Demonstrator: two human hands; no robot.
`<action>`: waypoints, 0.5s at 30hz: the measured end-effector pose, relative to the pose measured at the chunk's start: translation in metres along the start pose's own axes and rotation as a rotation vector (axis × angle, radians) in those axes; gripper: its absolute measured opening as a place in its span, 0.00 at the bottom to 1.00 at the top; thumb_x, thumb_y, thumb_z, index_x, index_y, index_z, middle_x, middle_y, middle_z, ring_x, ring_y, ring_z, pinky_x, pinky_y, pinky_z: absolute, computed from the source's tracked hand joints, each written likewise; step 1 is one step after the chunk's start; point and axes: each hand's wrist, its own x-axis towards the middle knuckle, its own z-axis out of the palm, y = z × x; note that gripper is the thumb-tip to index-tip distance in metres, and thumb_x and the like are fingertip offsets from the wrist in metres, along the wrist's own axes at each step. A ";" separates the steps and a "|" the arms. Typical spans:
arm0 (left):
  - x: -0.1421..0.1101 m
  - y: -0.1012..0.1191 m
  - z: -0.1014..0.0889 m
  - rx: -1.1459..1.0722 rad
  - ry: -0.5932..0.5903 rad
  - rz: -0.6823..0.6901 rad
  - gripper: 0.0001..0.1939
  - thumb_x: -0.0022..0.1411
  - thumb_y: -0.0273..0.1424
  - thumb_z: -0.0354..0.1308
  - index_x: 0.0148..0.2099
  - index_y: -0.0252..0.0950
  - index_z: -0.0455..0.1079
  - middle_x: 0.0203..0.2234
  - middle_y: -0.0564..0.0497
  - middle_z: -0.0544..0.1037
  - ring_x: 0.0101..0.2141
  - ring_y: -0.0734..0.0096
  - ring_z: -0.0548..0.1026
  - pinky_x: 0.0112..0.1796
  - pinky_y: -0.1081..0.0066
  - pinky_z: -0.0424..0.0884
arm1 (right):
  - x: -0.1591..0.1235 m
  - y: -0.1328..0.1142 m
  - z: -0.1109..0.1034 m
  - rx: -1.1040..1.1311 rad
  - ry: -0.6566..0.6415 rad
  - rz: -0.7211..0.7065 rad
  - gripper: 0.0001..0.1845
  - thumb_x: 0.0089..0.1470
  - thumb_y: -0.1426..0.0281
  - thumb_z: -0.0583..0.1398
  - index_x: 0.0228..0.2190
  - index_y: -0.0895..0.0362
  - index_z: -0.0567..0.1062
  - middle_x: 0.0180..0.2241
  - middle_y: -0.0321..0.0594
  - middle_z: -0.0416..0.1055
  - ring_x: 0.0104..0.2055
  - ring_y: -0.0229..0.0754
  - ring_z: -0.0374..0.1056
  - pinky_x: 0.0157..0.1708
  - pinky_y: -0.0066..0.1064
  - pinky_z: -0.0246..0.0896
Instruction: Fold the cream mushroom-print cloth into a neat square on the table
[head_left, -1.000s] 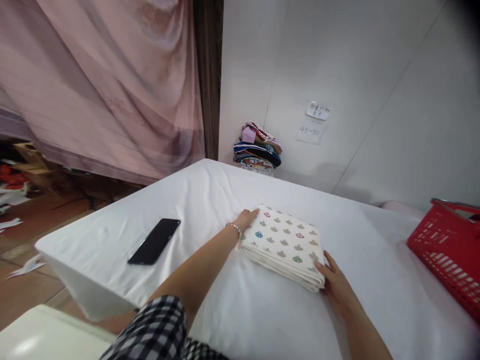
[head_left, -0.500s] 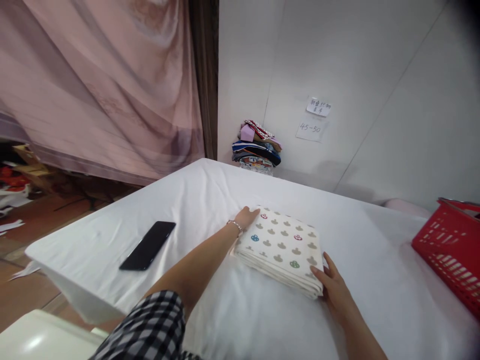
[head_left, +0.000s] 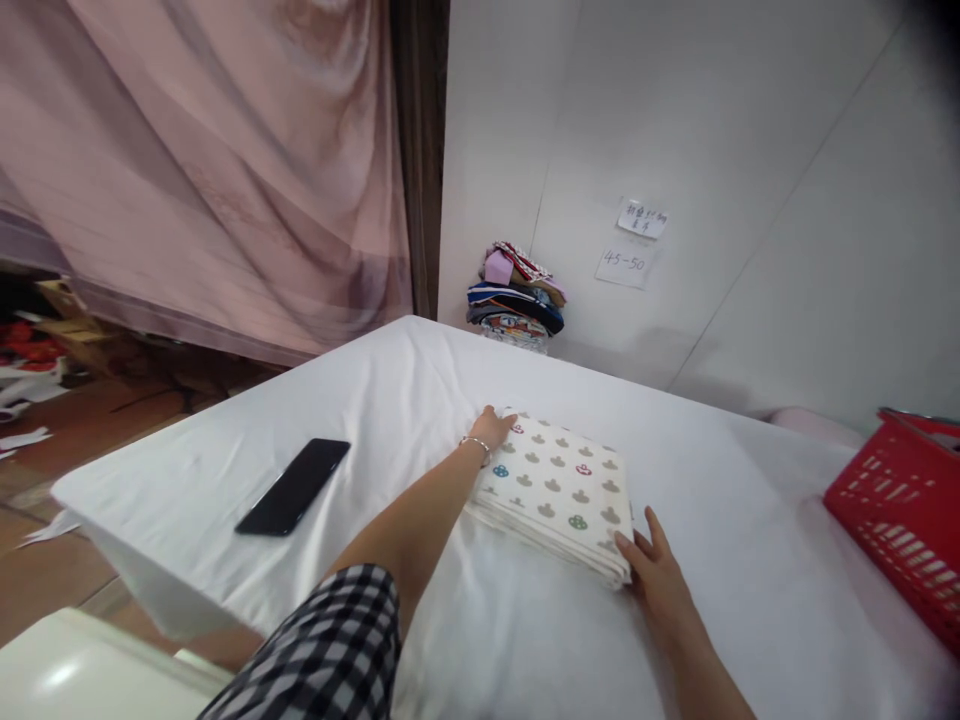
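Observation:
A folded cream cloth [head_left: 555, 490] printed with small grey, red, blue and green shapes lies on the white-covered table [head_left: 420, 400]. My left hand [head_left: 491, 428], with a bracelet on the wrist, rests flat against the cloth's far left corner. Fingers spread, my right hand [head_left: 654, 572] lies flat on the table and touches the cloth's near right corner. Neither hand grips anything.
A black phone [head_left: 293, 486] lies on the table to the left. A red plastic basket [head_left: 904, 515] stands at the right edge. A pile of folded clothes [head_left: 517, 298] sits against the wall beyond the table. A pink curtain [head_left: 202, 170] hangs at the left.
The folded cloth has shifted slightly to the left between my hands, and both hands moved with it. The view has swung a little.

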 end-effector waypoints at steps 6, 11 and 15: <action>-0.018 -0.007 -0.023 0.080 -0.082 -0.024 0.32 0.56 0.49 0.52 0.53 0.28 0.64 0.51 0.34 0.70 0.48 0.53 0.72 0.39 0.68 0.67 | 0.001 0.003 -0.002 0.010 0.000 -0.032 0.59 0.36 0.58 0.69 0.63 0.44 0.43 0.59 0.43 0.60 0.49 0.50 0.68 0.44 0.38 0.67; -0.063 -0.022 -0.042 0.047 -0.164 -0.038 0.34 0.55 0.48 0.54 0.56 0.29 0.61 0.51 0.38 0.71 0.43 0.57 0.75 0.30 0.72 0.69 | 0.004 0.008 -0.007 0.019 -0.012 -0.041 0.58 0.37 0.59 0.69 0.62 0.44 0.43 0.58 0.42 0.60 0.48 0.48 0.69 0.40 0.36 0.70; -0.102 -0.039 -0.050 -0.040 -0.191 -0.058 0.36 0.53 0.47 0.57 0.58 0.31 0.59 0.50 0.40 0.72 0.41 0.59 0.75 0.27 0.75 0.69 | 0.004 0.010 -0.010 0.052 -0.045 -0.053 0.57 0.40 0.60 0.68 0.63 0.46 0.42 0.56 0.43 0.63 0.48 0.48 0.69 0.38 0.36 0.71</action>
